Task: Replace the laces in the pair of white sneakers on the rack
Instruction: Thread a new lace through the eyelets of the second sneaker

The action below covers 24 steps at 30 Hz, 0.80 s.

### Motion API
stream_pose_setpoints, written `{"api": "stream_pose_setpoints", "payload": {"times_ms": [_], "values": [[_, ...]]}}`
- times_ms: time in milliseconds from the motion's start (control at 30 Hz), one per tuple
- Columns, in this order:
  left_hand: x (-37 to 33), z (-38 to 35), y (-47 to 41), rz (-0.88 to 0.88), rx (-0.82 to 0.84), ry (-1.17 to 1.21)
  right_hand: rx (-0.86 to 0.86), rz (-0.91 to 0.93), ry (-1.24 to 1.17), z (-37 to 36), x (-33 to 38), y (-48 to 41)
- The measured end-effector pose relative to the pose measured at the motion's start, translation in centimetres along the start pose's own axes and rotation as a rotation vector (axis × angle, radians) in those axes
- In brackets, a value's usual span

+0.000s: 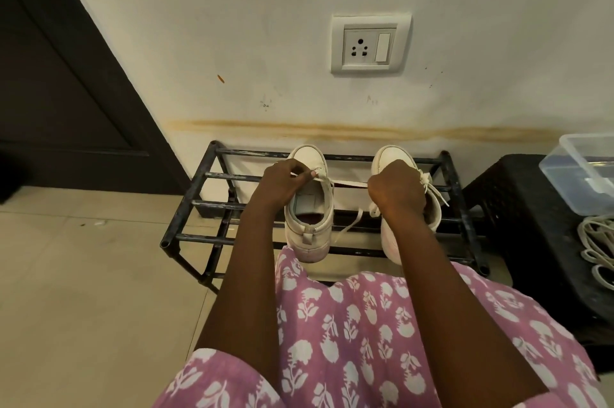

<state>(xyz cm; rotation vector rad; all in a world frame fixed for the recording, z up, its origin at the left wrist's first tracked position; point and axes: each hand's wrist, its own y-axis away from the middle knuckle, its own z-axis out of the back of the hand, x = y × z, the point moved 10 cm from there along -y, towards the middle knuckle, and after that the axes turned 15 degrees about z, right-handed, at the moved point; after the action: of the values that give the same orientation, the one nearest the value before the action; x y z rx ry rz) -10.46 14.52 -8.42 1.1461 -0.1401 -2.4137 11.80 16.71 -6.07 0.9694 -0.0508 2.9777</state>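
Observation:
Two white sneakers stand toes to the wall on a black metal rack [212,175]. The left sneaker [309,211] has an open throat with almost no lacing. My left hand [285,183] hovers over its front and pinches a flat white lace [349,183]. That lace runs taut to the right into my right hand [395,190], whose curled fingers grip it above the right sneaker [392,158]. The right sneaker is still laced, and its lace ends hang loose beside my wrist. My right forearm hides most of that shoe.
A black stool [518,208] to the right carries a clear plastic box [584,171] and a bundle of white laces [598,248]. A wall with a socket [368,43] rises behind the rack. A dark door [66,92] stands at the left, tiled floor below it.

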Motion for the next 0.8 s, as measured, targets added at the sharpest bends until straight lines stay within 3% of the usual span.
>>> {"api": "stream_pose_setpoints", "payload": {"times_ms": [100, 233, 333, 633, 700, 800], "values": [[0.2, 0.3, -0.1, 0.013, -0.024, -0.024, 0.061, 0.048, 0.004, -0.7, 1.1, 0.0], [0.2, 0.3, -0.1, 0.011, -0.033, -0.039, 0.398, 0.160, 0.080, -4.7, 2.5, 0.5], [0.0, 0.2, -0.1, -0.004, -0.038, -0.061, 0.538, 0.252, 0.150, -7.5, 2.9, 1.4], [0.4, 0.2, -0.3, 0.008, -0.030, -0.051, 0.519, 0.224, 0.115, -10.2, 1.8, 1.5], [0.5, 0.1, -0.4, 0.015, -0.025, -0.051, 0.449, 0.132, -0.034, -9.8, 1.5, 1.2], [0.5, 0.0, -0.3, 0.020, -0.021, -0.037, 0.323, -0.167, -0.554, -10.2, 0.6, 1.7]]}}
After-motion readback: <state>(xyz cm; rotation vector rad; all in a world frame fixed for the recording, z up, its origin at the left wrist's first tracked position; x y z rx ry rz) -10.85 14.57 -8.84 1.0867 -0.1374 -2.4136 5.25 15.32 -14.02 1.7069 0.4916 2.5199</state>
